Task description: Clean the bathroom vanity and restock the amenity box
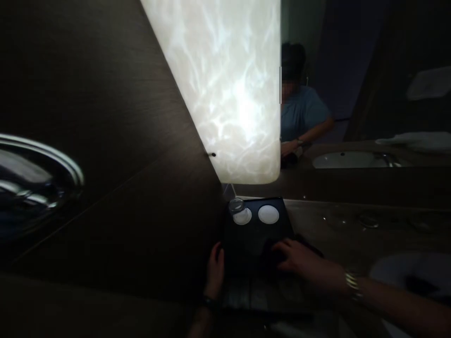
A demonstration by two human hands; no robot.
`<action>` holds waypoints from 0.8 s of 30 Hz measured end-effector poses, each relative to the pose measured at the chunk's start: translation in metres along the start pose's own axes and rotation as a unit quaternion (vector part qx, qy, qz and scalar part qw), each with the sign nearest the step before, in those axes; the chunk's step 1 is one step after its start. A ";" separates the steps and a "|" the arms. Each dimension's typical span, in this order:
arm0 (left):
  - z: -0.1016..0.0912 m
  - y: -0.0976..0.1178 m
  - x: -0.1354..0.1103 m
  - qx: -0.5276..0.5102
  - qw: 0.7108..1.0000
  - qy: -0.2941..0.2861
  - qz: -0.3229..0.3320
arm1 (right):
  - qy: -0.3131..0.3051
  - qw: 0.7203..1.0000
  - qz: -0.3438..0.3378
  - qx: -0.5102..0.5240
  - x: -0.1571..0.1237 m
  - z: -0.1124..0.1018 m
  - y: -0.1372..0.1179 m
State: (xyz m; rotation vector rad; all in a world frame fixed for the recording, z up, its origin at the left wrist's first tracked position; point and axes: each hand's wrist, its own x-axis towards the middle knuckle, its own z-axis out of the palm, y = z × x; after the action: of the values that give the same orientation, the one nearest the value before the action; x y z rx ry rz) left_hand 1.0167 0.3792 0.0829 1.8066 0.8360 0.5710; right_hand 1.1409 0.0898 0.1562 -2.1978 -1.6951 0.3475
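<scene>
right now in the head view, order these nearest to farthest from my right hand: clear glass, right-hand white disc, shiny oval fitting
From your right hand:
1. Right-hand white disc: ahead and slightly left, on the dark tray.
2. Clear glass: farther left, by the left white disc.
3. Shiny oval fitting: far left, on the dark panel.

Whatever's under the right hand [294, 258] is pretty much swallowed by the dark over the black tray [250, 237], so it can't be told if anything's gripped, and the left hand [215, 267] is half lost in shadow too. The chrome-rimmed oval thing [31, 188] is smeared and chopped off by the left edge, while the right forearm [394, 298] is cut by the right one. The reflected person [308, 110] is partly blocked by the glowing panel [243, 94], itself cropped up top.
</scene>
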 end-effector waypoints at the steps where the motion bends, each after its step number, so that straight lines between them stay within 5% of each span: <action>1: 0.001 -0.001 -0.001 -0.007 1.000 -0.010 -0.019 | -0.001 1.000 0.015 -0.006 -0.012 -0.003 0.008; 3: 0.004 -0.001 -0.003 -0.026 0.998 -0.023 -0.054 | -0.006 0.999 0.023 -0.028 -0.006 -0.003 0.008; 9: 0.008 0.009 -0.006 -0.090 0.991 0.021 -0.100 | -0.006 0.996 -0.064 -0.059 0.099 0.021 -0.055; 12: 0.007 0.012 -0.010 -0.098 0.990 0.017 -0.100 | -0.045 0.995 -0.065 0.056 0.089 -0.002 -0.040; 14: 0.008 0.013 -0.012 -0.090 0.991 0.010 -0.099 | -0.012 0.995 -0.021 0.098 0.074 -0.026 -0.014; 17: 0.009 0.015 -0.013 -0.076 0.992 0.008 -0.100 | 0.070 0.993 0.091 -0.010 0.064 -0.041 0.013; 19: 0.010 0.016 -0.012 -0.074 0.992 0.013 -0.105 | 0.053 0.991 0.100 -0.068 0.062 -0.032 0.011; 24: 0.012 0.016 -0.008 -0.081 0.991 0.018 -0.103 | -0.030 0.998 -0.054 0.018 0.070 0.010 -0.033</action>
State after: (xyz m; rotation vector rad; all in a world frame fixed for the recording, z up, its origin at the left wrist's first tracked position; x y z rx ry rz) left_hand 1.0246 0.3622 0.0931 1.5458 0.9601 0.5225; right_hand 1.1260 0.1661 0.1620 -2.0791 -1.8171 0.4162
